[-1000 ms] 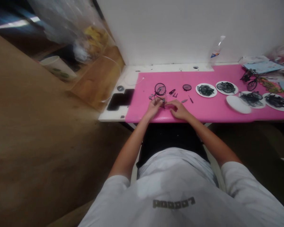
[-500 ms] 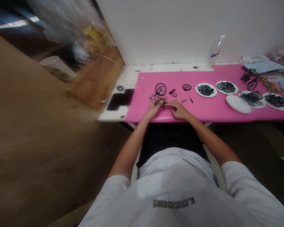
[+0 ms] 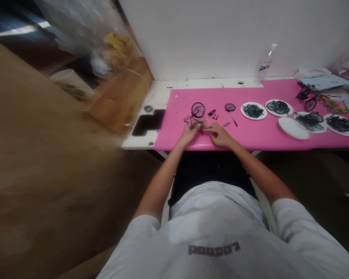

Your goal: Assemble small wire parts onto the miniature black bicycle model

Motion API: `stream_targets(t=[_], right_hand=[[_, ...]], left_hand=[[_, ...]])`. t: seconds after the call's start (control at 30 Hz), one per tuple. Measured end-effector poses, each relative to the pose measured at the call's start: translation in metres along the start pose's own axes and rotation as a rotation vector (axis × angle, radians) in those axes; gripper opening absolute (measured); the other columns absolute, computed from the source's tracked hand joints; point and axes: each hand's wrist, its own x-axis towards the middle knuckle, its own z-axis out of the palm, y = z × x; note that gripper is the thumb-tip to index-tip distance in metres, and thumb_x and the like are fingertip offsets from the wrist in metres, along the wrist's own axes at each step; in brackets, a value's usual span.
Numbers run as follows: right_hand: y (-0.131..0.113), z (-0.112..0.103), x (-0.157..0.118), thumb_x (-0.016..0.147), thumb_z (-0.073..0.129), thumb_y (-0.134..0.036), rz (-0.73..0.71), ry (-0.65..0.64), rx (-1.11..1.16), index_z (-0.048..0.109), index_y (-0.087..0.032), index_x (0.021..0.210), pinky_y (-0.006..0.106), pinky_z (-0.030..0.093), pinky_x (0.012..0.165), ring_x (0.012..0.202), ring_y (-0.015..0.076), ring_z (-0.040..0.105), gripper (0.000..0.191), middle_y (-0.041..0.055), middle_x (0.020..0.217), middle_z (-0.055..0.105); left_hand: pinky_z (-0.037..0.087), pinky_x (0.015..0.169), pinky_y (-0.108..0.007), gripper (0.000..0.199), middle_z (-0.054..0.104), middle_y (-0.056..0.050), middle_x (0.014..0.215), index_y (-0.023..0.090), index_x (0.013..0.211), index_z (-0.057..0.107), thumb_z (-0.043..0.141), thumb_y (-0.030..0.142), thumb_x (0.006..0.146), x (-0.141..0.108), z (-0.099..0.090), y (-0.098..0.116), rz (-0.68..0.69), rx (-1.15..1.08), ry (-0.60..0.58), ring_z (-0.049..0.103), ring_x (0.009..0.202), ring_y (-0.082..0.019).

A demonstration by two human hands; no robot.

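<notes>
Near the table's front edge, my left hand (image 3: 189, 132) is closed around a small dark model bicycle frame (image 3: 187, 119), its thumb and fingers pinching the middle. My right hand (image 3: 221, 136) meets it from the right. Its fingertips are closed at the frame's right end, and whatever tiny part they pinch is too small to make out. A black spoked wheel (image 3: 198, 110) shows just beyond my left hand; whether it is joined to the frame is unclear. Small black parts (image 3: 212, 112), a second wheel (image 3: 230, 107), a small grey piece (image 3: 227, 124) and a thin screwdriver (image 3: 235, 122) lie close by.
White plates (image 3: 244, 114) of dark parts stand to the right on the pink cover (image 3: 174, 141), with a white lid-like disc (image 3: 293, 128) overlapping one. A model bicycle (image 3: 310, 101) is at far right. A bottle (image 3: 268, 59) stands by the wall, a black flat object (image 3: 147, 123) at left.
Both hands stay in almost the same place on the bicycle frame. The whole view has shifted very slightly; nothing else has visibly moved.
</notes>
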Motion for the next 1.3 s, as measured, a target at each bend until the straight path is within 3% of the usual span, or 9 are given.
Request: stream_targets(t=[0.3, 0.93, 1.1, 1.3], right_hand=[[-0.001, 0.0, 0.0, 0.093, 0.061, -0.013, 0.001, 0.03, 0.016, 0.085, -0.029, 0.127, 0.058, 0.053, 0.115, 0.119, 0.0305, 0.067, 0.044, 0.0096, 0.126, 0.079], [-0.002, -0.001, 0.0, 0.087, 0.062, -0.01, 0.013, 0.022, 0.008, 0.085, -0.03, 0.124, 0.06, 0.051, 0.117, 0.116, 0.0292, 0.069, 0.048, 0.0052, 0.123, 0.083], [-0.003, -0.001, 0.0, 0.083, 0.063, -0.009, 0.048, 0.067, -0.02, 0.084, -0.029, 0.124, 0.059, 0.052, 0.114, 0.116, 0.0306, 0.064, 0.051, 0.0048, 0.121, 0.083], [-0.003, 0.001, 0.001, 0.089, 0.062, -0.013, 0.056, 0.035, -0.061, 0.085, -0.024, 0.117, 0.058, 0.052, 0.114, 0.115, 0.0298, 0.066, 0.039, 0.0077, 0.118, 0.083]], left_hand=[[0.055, 0.115, -0.046, 0.049, 0.08, -0.013, 0.124, 0.02, 0.123, 0.077, 0.082, 0.058, 0.092, -0.001, 0.001, 0.001, -0.004, 0.004, 0.009, 0.074, 0.124, -0.028], [0.054, 0.117, -0.048, 0.037, 0.08, -0.013, 0.126, 0.02, 0.122, 0.077, 0.079, 0.044, 0.095, 0.002, -0.001, -0.005, -0.015, 0.005, 0.026, 0.075, 0.125, -0.028], [0.06, 0.102, -0.038, 0.037, 0.081, -0.011, 0.121, 0.02, 0.119, 0.076, 0.084, 0.044, 0.091, 0.004, 0.001, -0.007, -0.031, -0.117, 0.128, 0.076, 0.117, -0.025], [0.058, 0.082, -0.026, 0.031, 0.081, -0.009, 0.111, 0.019, 0.117, 0.076, 0.088, 0.032, 0.09, 0.002, 0.005, 0.009, -0.131, -0.307, 0.224, 0.076, 0.099, -0.018]])
